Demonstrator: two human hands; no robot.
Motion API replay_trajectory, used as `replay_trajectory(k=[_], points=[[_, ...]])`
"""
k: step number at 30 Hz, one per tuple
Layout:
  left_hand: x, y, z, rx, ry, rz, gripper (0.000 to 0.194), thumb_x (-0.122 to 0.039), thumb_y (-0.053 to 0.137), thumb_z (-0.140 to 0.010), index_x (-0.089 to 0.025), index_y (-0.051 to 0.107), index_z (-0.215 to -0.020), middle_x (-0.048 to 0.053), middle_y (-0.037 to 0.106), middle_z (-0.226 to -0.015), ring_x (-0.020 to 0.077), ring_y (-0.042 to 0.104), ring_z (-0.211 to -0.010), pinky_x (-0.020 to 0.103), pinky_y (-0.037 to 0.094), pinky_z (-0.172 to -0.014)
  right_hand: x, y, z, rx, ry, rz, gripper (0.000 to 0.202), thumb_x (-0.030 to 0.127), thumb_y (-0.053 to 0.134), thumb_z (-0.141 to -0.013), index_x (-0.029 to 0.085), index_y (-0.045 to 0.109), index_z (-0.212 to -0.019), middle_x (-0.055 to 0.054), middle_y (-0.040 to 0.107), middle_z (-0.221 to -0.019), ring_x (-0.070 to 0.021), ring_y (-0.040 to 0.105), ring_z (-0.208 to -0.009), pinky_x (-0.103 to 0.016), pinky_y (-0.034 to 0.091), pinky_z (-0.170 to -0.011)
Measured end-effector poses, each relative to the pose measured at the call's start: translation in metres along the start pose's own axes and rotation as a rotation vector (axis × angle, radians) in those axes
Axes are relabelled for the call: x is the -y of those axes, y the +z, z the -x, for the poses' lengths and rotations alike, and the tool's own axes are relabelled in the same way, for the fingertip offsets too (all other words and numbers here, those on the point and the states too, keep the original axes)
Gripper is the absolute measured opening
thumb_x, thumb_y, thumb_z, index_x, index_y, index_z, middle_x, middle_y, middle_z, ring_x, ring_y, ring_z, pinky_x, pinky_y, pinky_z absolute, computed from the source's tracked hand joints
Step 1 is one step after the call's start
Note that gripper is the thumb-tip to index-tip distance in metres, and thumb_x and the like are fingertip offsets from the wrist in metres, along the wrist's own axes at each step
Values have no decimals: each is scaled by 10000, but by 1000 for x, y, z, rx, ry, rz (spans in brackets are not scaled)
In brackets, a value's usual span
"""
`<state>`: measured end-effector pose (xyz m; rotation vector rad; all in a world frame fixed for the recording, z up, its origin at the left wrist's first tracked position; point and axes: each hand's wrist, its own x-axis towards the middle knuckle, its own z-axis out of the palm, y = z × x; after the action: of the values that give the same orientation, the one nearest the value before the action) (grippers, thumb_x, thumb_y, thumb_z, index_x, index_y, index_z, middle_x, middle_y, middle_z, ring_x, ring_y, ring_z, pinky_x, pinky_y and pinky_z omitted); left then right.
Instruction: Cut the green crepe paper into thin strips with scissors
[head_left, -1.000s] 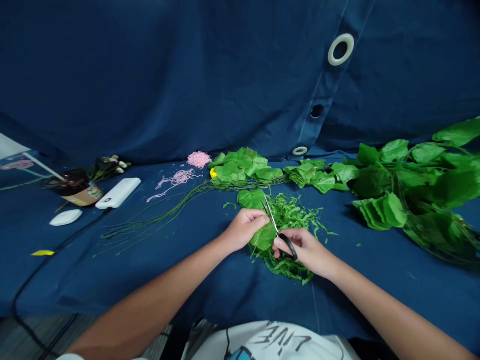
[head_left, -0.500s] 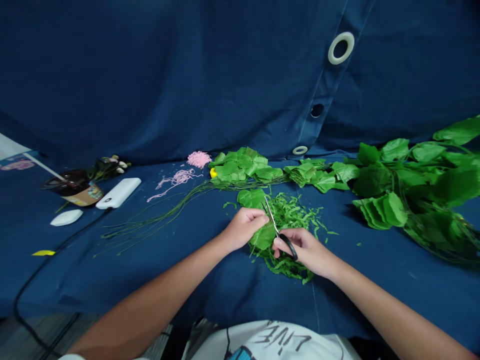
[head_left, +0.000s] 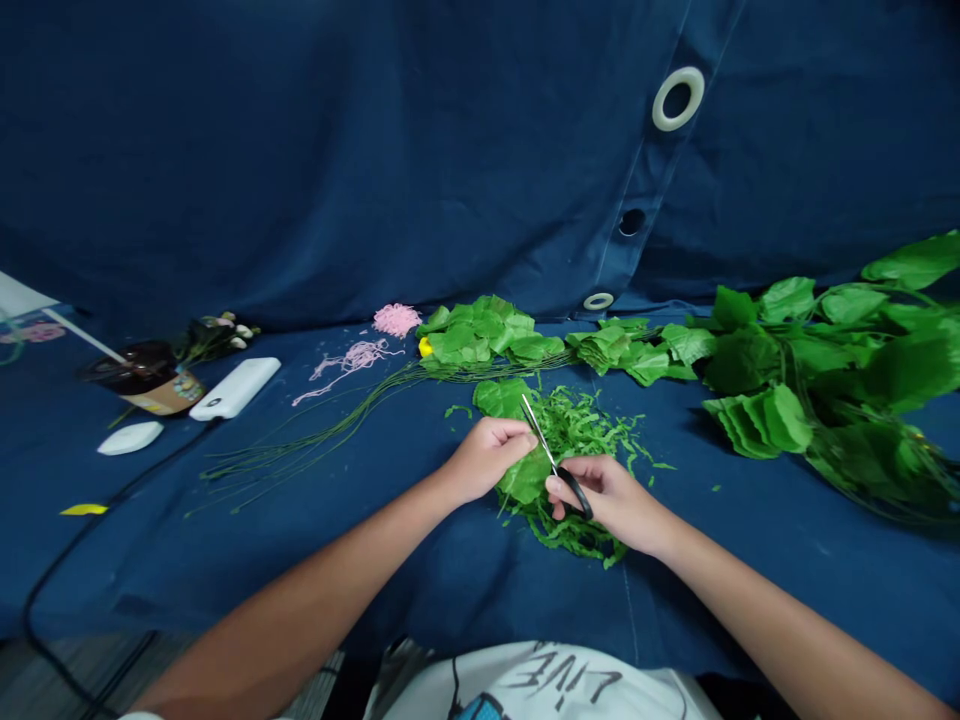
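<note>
2 hands, 1 pair of scissors and a green leaf.

The left hand has its grip pinched on the green leaf, and the right hand has its grip around the black handle of the scissors. The blades look almost together and point at the back edge, right by the left fingertips. The leaf is around the middle of the blue tabletop, over a messy pile of green bits. Behind it, near the back edge, are a leafy bunch and a fluffy pink heap. More big leaves lie toward the right edge. A brown cup sits near the back left corner.
</note>
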<state>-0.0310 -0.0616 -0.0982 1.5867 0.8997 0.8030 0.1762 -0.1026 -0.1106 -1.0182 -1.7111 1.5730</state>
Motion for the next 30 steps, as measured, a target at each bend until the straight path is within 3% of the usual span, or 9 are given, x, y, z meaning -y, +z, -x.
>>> replay_trajectory(k=[8,14,20,26,30], points=[[0,0,1,4,-33,64,372,-432,556,-911,-135,532,-689,-42,422,-598,81,371,-541,204,263,-504,-2,1,-1,-45,-3,-87,367,481,711,-849,135,669,-734,-27,671,-632,-114,501,-546,-221,337,-525],[2,2,0,-83,-47,140,358,-447,557,-916,-144,534,-728,-38,448,-621,91,414,-561,207,314,-530,-1,-1,-2,-33,16,-118,392,514,630,-896,137,679,-802,-37,695,-702,-70,378,-442,-212,246,-430],[-1,3,1,-11,-37,131,387,-474,543,-922,-124,590,-763,-12,518,-641,103,464,-569,213,337,-536,0,-3,0,18,16,-97,389,516,616,-903,142,674,-811,-40,696,-739,-76,388,-459,-209,258,-429],[-4,1,1,4,20,3,405,-465,556,-915,-144,500,-675,-45,395,-596,80,353,-540,210,259,-505,5,-3,1,29,13,-25,407,507,631,-897,132,686,-748,-40,688,-688,-83,396,-485,-211,262,-446],[-3,1,0,18,29,-25,407,-466,543,-924,-145,495,-678,-44,381,-604,80,348,-549,209,261,-505,2,-3,-2,-73,6,-31,398,470,733,-825,126,655,-642,-18,647,-572,-77,400,-466,-215,265,-458]])
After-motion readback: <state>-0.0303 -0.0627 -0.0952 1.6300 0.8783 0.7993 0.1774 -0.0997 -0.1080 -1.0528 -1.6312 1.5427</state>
